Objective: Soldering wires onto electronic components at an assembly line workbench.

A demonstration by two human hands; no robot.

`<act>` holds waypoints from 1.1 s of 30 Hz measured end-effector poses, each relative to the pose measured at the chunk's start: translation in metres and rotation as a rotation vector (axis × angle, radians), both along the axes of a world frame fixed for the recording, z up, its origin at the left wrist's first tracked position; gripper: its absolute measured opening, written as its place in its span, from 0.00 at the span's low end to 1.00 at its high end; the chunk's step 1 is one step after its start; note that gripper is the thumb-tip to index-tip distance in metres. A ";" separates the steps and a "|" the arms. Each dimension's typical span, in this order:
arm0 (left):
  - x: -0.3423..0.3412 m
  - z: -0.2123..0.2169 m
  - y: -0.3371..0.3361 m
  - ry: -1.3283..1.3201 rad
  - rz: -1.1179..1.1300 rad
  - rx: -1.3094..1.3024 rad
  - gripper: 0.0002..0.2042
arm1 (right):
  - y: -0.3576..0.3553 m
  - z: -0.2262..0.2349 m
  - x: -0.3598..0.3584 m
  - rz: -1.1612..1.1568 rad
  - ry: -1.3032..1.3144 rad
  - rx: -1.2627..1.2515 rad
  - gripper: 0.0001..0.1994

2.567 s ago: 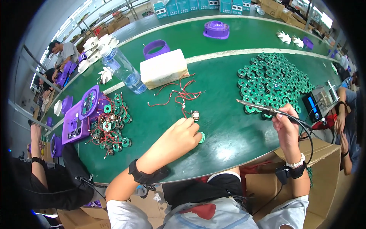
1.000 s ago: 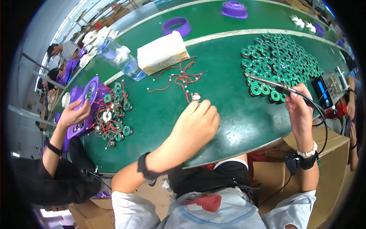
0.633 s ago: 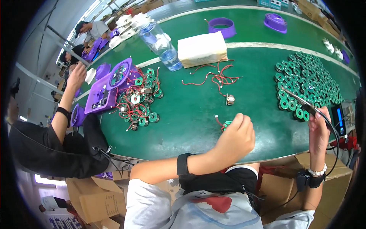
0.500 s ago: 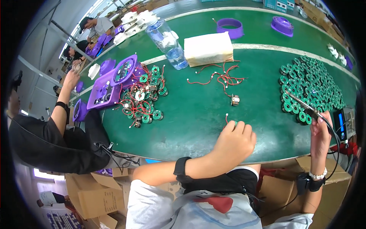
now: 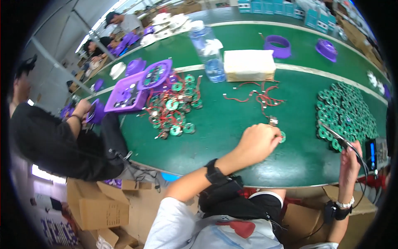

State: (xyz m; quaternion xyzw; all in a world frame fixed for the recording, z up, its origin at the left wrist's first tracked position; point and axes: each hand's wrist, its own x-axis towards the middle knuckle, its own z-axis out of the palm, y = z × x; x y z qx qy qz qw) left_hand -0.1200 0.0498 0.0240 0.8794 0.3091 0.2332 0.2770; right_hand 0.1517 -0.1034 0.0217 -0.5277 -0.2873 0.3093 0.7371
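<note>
My left hand (image 5: 260, 143) is closed, its fingertips at a green ring-shaped circuit board (image 5: 283, 137) above the near middle of the table. The fingers partly hide the board. Just beyond the knuckles sits a small metal motor (image 5: 273, 121), with a bundle of red wires (image 5: 265, 99) behind it. My right hand (image 5: 350, 159) grips a soldering iron (image 5: 340, 140) with a black cable. Its tip points left and away, beside the near-left edge of a big cluster of green ring boards (image 5: 346, 112).
Left on the green table (image 5: 232, 166) are a heap of wired boards (image 5: 176, 108) and a purple tray (image 5: 124, 93). A water bottle (image 5: 209, 54) and a wrapped white block (image 5: 249, 65) stand behind. A display unit (image 5: 373, 153) is far right. A co-worker's hand (image 5: 83, 108) is at left.
The view has shifted, so the table appears lower and farther right. My left hand has moved away from me, closer to the motor, and the ring board now shows. The co-worker's arm has lowered.
</note>
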 end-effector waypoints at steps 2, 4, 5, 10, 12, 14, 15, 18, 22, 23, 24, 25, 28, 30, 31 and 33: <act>0.001 -0.002 0.007 -0.023 -0.052 -0.083 0.08 | 0.004 0.006 -0.014 0.010 -0.024 -0.030 0.06; 0.000 0.007 0.006 -0.028 -0.051 -0.143 0.10 | 0.008 0.012 -0.025 -0.005 -0.021 -0.072 0.06; -0.001 0.009 0.008 -0.072 -0.079 -0.034 0.10 | 0.009 0.013 -0.029 0.021 -0.015 -0.081 0.06; -0.009 0.013 0.015 -0.026 -0.141 0.111 0.07 | 0.013 0.017 -0.040 0.114 0.007 -0.107 0.07; -0.008 0.009 0.016 -0.005 -0.141 0.038 0.04 | 0.012 0.016 -0.042 0.117 -0.022 -0.140 0.07; -0.005 0.006 0.012 0.014 -0.117 0.037 0.03 | 0.013 0.014 -0.046 0.140 -0.019 -0.154 0.07; -0.004 0.004 0.012 -0.015 -0.125 0.022 0.03 | 0.013 0.013 -0.047 0.130 -0.025 -0.183 0.07; -0.001 0.002 0.006 -0.055 -0.146 -0.027 0.03 | 0.013 0.011 -0.051 0.149 -0.035 -0.206 0.07; 0.000 -0.004 0.001 -0.080 -0.142 -0.065 0.02 | 0.015 0.004 -0.053 0.204 -0.055 -0.222 0.07; 0.000 -0.004 0.001 -0.081 -0.145 -0.069 0.02 | 0.016 0.003 -0.054 0.197 -0.056 -0.221 0.08; 0.001 -0.003 0.001 -0.079 -0.137 -0.056 0.02 | 0.016 0.002 -0.055 0.194 -0.057 -0.225 0.08; 0.001 -0.003 0.001 -0.075 -0.127 -0.041 0.02 | 0.017 0.002 -0.055 0.188 -0.064 -0.224 0.08; 0.000 -0.003 0.000 -0.086 -0.135 -0.062 0.02 | 0.017 0.000 -0.055 0.188 -0.067 -0.219 0.08; 0.000 -0.003 -0.001 -0.090 -0.143 -0.092 0.02 | 0.017 0.000 -0.056 0.197 -0.063 -0.215 0.08; 0.000 -0.004 -0.001 -0.094 -0.153 -0.120 0.02 | 0.017 -0.001 -0.056 0.201 -0.065 -0.212 0.08; 0.001 -0.005 -0.001 -0.106 -0.151 -0.125 0.02 | 0.017 -0.001 -0.056 0.208 -0.069 -0.211 0.08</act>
